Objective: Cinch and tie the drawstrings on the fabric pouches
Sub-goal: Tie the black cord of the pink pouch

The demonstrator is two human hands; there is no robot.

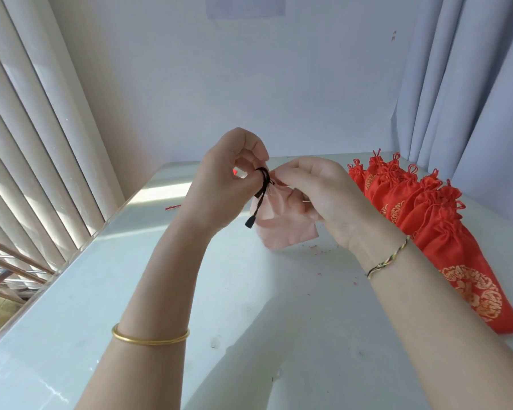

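Observation:
A pale pink fabric pouch (282,229) hangs between my hands above the white table (166,291). Its black drawstring (261,190) loops around a finger of my left hand (228,179), and one black end dangles below. My left hand's fingers curl round the cord at the pouch's gathered neck. My right hand (317,190) pinches the pouch's neck from the right, close against the left fingers. The pouch's opening is hidden behind the fingers.
A row of several red pouches (421,208) with gold prints and tied red cords lies along the table's right side. A window with vertical blinds (27,143) is at the left, a curtain (471,84) at the right, a white wall behind. Red thread scraps dot the table.

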